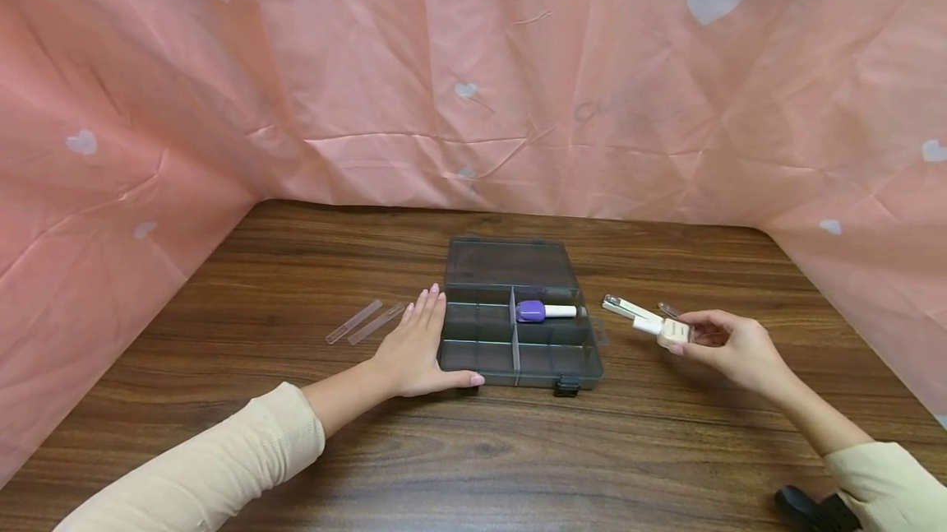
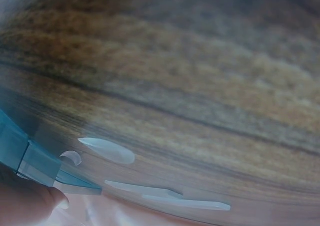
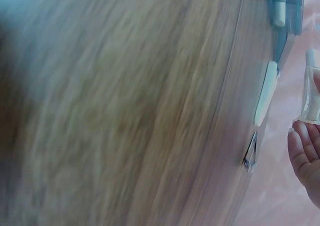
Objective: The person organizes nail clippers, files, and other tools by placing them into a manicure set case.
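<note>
My left hand (image 1: 416, 349) lies against the left side of a dark see-through compartment box (image 1: 510, 379), its fingers extended along the wall and its thumb on the front rim. The lid stands open at the back. Inside, toward the back right, lies a purple nail polish bottle (image 1: 531, 312) with a white cap. To the right of the box, my right hand (image 1: 728, 344) pinches a cream nail polish bottle (image 1: 675, 333) by its base, white cap pointing left. Close behind that bottle is a slim white tool (image 1: 627, 307) with a metal end, perhaps a nail clipper.
Two clear plastic strips (image 1: 355, 322) lie on the wooden table (image 1: 473, 458) left of the box. A small metal tool (image 3: 251, 151) is beside the white one. Near the right sleeve sits a black object (image 1: 814, 509). Pink cloth (image 1: 370, 63) with hearts hangs around the table.
</note>
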`<action>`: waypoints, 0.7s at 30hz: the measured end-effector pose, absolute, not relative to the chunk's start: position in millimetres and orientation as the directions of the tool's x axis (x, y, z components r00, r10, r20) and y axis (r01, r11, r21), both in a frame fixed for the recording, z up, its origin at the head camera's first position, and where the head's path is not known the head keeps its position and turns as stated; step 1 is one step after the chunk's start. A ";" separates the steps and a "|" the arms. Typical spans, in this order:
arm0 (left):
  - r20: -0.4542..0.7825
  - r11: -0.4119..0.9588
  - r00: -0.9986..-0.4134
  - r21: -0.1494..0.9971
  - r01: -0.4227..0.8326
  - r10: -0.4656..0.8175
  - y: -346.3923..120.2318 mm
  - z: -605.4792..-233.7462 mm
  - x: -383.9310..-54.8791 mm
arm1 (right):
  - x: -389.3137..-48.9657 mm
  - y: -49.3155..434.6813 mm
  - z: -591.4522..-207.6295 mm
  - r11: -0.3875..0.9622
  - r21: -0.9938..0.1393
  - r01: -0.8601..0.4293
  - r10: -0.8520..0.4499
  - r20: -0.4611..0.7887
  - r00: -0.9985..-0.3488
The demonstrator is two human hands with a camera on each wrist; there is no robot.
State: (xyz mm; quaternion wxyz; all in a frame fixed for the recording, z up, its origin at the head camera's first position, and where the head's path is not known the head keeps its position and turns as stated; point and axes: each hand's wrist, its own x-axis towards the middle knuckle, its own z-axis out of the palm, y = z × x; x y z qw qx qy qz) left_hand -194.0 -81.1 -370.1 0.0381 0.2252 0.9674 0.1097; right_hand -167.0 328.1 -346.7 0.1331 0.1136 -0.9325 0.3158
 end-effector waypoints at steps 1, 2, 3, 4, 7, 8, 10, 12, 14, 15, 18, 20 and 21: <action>-0.024 0.875 -0.896 0.228 0.427 0.443 -81.1 -370.0 -194.0 | -167.2 326.0 -346.0 0.771 -0.562 -0.300 -0.129 0.323 -0.938; -0.025 0.875 -0.896 0.228 0.427 0.444 -81.2 -369.9 -193.9 | -167.3 323.8 -345.3 0.769 -0.563 -0.303 -0.131 0.325 -0.937; -0.024 0.875 -0.896 0.227 0.428 0.444 -81.2 -369.9 -193.8 | -167.4 321.7 -344.5 0.767 -0.565 -0.304 -0.132 0.324 -0.937; -0.022 0.874 -0.895 0.228 0.429 0.445 -81.3 -369.9 -193.7 | -167.7 319.3 -343.6 0.765 -0.568 -0.303 -0.132 0.323 -0.937; -0.022 0.873 -0.895 0.232 0.429 0.445 -81.4 -369.6 -193.7 | -169.4 312.8 -341.8 0.760 -0.577 -0.299 -0.135 0.310 -0.941; -0.022 0.872 -0.895 0.234 0.429 0.446 -81.5 -369.6 -193.6 | -170.1 310.6 -341.1 0.759 -0.579 -0.299 -0.137 0.307 -0.942; -0.019 0.871 -0.894 0.237 0.431 0.447 -81.6 -369.7 -193.4 | -172.0 306.8 -340.4 0.752 -0.587 -0.300 -0.145 0.297 -0.944; -0.018 0.871 -0.894 0.238 0.430 0.447 -81.6 -369.6 -193.3 | -173.8 303.1 -339.8 0.742 -0.596 -0.307 -0.152 0.296 -0.943; -0.018 0.870 -0.894 0.239 0.431 0.447 -81.6 -369.6 -193.1 | -175.5 299.2 -339.2 0.731 -0.604 -0.317 -0.159 0.301 -0.940; -0.017 0.870 -0.894 0.239 0.431 0.447 -81.5 -369.6 -193.3 | -176.2 297.0 -339.0 0.727 -0.606 -0.322 -0.160 0.306 -0.938; -0.017 0.869 -0.894 0.243 0.430 0.447 -81.3 -369.3 -193.2 | -178.4 289.8 -338.6 0.708 -0.621 -0.335 -0.163 0.318 -0.934; -0.017 0.869 -0.894 0.243 0.430 0.447 -81.0 -369.0 -193.2 | -180.2 284.7 -338.7 0.696 -0.631 -0.343 -0.167 0.322 -0.932; -0.016 0.869 -0.894 0.243 0.430 0.447 -81.0 -368.9 -193.2 | -181.1 282.1 -338.7 0.691 -0.635 -0.347 -0.171 0.323 -0.931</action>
